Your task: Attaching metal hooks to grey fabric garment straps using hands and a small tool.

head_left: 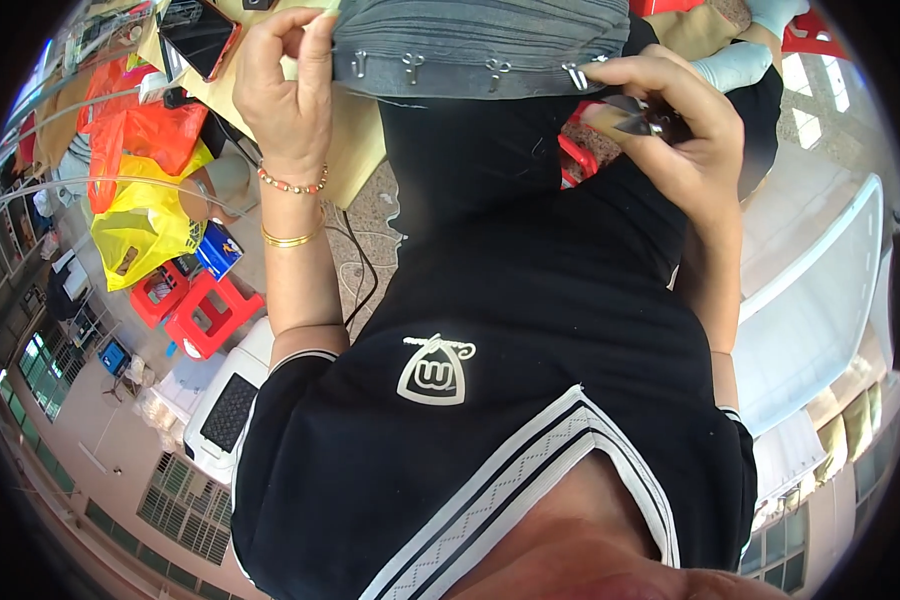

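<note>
Across the top middle lies a dark grey pleated garment, its flat band edged with several small silver metal hooks. My left hand pinches the left end of that band between thumb and fingers. At the right end, the index fingertip of my right hand touches the band beside the last hook. A small pair of dark metal thread snips is held in my right hand, the pointed blades lying by the thumb. My palm and fingers partly hide the snips' handle.
A phone lies on the light wooden tabletop at upper left. Beyond it hang red and yellow plastic bags. Red plastic stools stand on the floor at left. A pale curved panel is at right.
</note>
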`<state>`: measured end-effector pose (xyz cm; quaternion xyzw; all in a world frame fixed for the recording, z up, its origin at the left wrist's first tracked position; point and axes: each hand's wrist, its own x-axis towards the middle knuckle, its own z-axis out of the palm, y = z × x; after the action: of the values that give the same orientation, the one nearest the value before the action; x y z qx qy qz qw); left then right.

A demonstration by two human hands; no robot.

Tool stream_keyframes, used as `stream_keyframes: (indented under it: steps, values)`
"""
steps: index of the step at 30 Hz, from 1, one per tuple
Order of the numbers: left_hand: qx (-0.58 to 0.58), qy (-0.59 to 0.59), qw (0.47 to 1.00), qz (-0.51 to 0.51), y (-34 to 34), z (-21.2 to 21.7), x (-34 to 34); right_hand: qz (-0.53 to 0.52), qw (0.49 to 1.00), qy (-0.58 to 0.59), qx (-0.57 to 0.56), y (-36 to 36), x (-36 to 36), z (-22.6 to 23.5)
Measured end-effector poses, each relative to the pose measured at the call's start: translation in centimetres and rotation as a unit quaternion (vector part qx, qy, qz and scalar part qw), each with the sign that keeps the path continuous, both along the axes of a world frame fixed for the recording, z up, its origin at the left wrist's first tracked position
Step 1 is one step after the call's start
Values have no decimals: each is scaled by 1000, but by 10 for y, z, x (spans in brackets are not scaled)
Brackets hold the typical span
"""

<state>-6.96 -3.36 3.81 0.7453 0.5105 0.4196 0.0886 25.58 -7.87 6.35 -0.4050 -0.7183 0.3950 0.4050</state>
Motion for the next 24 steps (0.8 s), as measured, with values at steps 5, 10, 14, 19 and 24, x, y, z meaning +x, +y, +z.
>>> stream_keyframes:
  steps: [5,10,14,19,24]
  values:
    - [86,7,995,-53,-21,35,38,-70,997,18,6,-7,0,0]
    - [55,36,993,-100,-34,46,59,-86,995,40,-26,-11,-7,4]
    - [163,69,981,-80,-28,34,58,-60,995,-13,78,-2,-11,7]
    - [175,76,979,-76,-31,32,58,-29,991,-63,118,0,-18,17]
    - [124,56,987,-91,-37,40,63,-48,992,-90,77,1,-29,41]
